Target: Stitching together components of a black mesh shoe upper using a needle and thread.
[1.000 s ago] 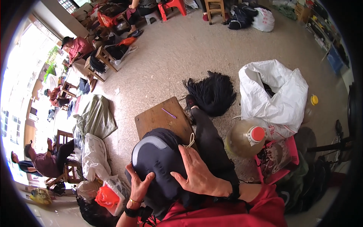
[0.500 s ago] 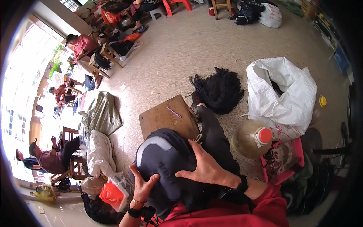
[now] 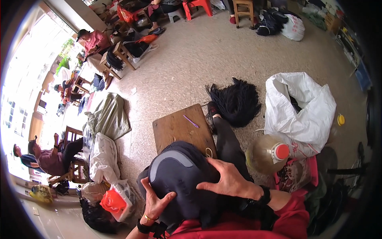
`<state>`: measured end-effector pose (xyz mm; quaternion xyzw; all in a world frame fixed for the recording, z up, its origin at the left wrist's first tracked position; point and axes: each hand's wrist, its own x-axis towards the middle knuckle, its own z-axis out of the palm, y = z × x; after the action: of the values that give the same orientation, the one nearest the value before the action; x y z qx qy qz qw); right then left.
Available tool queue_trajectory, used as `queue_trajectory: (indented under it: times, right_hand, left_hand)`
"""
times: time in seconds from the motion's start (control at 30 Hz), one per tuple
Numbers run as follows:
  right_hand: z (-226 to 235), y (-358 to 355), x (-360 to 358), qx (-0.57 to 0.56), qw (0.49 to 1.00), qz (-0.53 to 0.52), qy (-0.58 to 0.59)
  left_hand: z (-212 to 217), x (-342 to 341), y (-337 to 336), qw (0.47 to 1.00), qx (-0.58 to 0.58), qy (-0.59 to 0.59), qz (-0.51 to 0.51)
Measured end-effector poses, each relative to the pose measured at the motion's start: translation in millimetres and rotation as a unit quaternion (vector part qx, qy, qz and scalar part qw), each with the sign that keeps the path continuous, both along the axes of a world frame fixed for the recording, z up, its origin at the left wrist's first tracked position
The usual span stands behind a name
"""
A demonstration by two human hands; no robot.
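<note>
Both hands rest on a dark rounded head form covered in black-and-grey cap material, held in the person's lap just below the near edge of the low wooden surface. The left hand cups the form's lower left side, fingers spread and pressed flat against it — a ring shows on one finger. The right hand lies over the upper right side, fingers splayed and gripping the cap fabric. A purple hook tool lies near the far edge of the surface. On the floor beyond its right corner sits a bundle of black hair, beside a white sack. A large jug with a red cap stands to the right.
</note>
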<state>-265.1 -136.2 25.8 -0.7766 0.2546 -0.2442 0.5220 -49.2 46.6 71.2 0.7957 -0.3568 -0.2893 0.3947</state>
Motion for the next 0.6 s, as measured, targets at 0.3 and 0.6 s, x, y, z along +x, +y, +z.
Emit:
queue_trajectory:
  times: [0.3, 0.6]
  right_hand:
    - [-24.7, -69.0, 68.8, 0.136, 0.987, 0.06, -0.061]
    - [8.0, -72.4, 89.4, 0.051, 0.98, 0.194, 0.006]
  left_hand:
    - [-6.6, -1.3, 1.3, 0.998, -0.052, -0.011, -0.017]
    - [-5.2, 6.3, 5.8, 0.998, -0.042, -0.023, -0.047]
